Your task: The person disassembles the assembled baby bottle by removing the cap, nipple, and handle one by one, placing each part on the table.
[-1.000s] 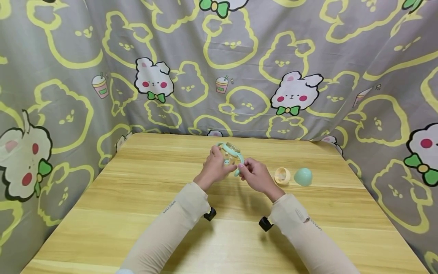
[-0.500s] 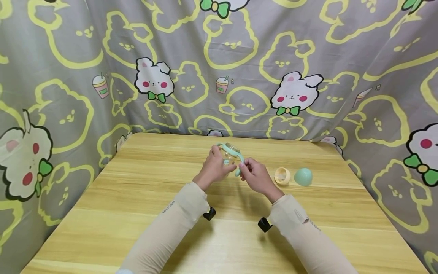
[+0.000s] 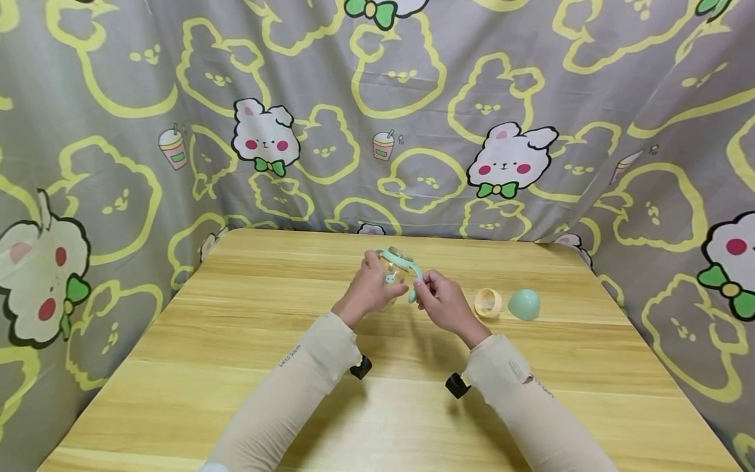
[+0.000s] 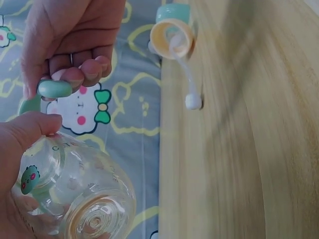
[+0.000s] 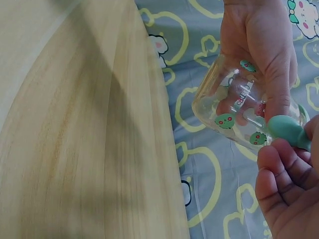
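A clear baby bottle [image 4: 89, 184] with small cartoon prints and amber-tinted plastic is held tilted above the table, its neck pointing away. My left hand [image 3: 367, 288] grips the bottle's body, thumb along the near side. Around the neck sits a mint-green handle ring [image 3: 417, 272] with a curved arm on the right. My right hand [image 3: 442, 303] pinches that arm between thumb and fingers; its rounded tip [image 5: 289, 129] shows in the right wrist view. Part of the ring is hidden behind the left fingers.
On the table to the right lie a cream bottle collar [image 3: 487, 303] and a mint dome cap [image 3: 524, 305]. From the collar a straw [image 4: 188, 77] with a white weighted end sticks out. A patterned curtain [image 3: 401, 118] surrounds the wooden table [image 3: 265, 275].
The handle arm has shifted slightly to the right with the right fingers, and the ring's far side sits a little lower. The left hand stays almost still on the bottle.
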A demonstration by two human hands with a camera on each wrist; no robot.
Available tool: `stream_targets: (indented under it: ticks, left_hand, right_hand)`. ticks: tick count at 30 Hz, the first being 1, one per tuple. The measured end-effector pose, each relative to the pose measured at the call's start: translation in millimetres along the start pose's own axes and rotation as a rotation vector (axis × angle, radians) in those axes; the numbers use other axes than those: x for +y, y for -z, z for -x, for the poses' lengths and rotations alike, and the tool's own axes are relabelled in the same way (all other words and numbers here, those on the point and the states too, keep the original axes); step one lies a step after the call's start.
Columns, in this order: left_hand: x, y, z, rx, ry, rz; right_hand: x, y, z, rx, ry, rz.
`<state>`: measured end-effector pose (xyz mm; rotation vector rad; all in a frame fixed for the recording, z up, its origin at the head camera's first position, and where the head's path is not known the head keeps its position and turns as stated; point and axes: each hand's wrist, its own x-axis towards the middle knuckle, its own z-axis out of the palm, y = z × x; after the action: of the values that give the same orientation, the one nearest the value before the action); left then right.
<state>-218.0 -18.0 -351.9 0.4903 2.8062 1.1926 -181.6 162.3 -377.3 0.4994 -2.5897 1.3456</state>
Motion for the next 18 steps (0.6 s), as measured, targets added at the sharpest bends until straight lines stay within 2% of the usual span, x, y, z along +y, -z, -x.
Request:
stream_targets:
  ticks: [11,18]
  left_hand:
    - [-1.6,-0.7,-0.3,0.012,-0.019,0.047]
    - [-0.3,-0.4,-1.0,0.02,-0.031,0.062]
  right_hand:
    - [1.9,-1.9,-0.2,0.023,0.031,-0.037]
    - [1.6,-1.0,-1.2,0.012,0.012,-0.025]
